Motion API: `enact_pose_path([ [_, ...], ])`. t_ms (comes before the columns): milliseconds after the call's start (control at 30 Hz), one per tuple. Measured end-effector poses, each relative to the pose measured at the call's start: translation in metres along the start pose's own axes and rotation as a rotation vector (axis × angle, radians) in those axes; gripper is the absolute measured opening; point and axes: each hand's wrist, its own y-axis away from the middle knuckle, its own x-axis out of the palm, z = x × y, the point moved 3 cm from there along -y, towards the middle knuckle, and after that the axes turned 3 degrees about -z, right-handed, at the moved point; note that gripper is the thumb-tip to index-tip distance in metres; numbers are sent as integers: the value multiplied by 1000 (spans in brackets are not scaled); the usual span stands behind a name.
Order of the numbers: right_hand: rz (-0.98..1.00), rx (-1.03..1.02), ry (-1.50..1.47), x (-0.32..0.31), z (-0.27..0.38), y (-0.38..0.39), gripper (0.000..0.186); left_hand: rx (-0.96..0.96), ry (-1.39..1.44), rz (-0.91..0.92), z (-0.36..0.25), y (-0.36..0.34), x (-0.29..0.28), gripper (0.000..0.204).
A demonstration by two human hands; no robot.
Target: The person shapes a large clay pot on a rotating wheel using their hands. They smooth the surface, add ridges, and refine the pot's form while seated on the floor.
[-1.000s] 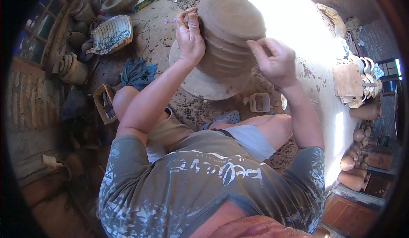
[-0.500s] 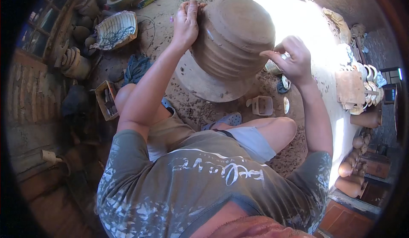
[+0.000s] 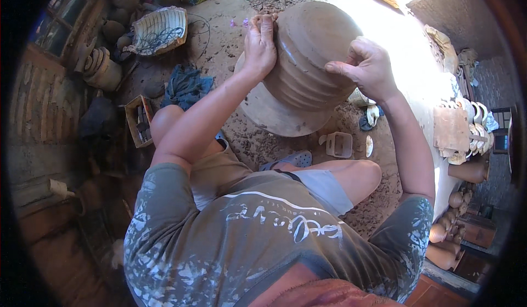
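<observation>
Left hand [image 3: 260, 46] flat, right hand [image 3: 366, 65] pinching ribbed clay pot [image 3: 307, 60]; blue cloth [image 3: 185, 85] nearby.

A crumpled blue cloth [image 3: 185, 85] lies on the dirt floor [image 3: 219, 38], near a small wooden box [image 3: 138, 121] of dark pieces. Toward the floor's far left edge a broken ribbed white basket [image 3: 159, 29] holds tangled wire, with stacked brown clay rings [image 3: 99, 68] beside it. At the right edge, small terracotta pots [image 3: 447, 235] cluster below a flat brown board [image 3: 451, 128].
</observation>
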Motion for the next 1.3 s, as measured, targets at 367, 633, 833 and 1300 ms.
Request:
enact_pose_path([
  [367, 47, 176, 138, 26, 36, -40, 52, -81, -20, 87, -34, 53, -27, 59],
  [633, -145, 24, 245, 52, 39, -87, 31, -60, -22, 204, -37, 64, -36, 52],
  [833, -185, -439, 0, 28, 73, 0, 40, -341, 221, 558, -78, 64, -68, 40],
  [1300, -15, -102, -173, 49, 63, 167, 22, -1025, 127, 1009, -87, 161, -27, 44],
])
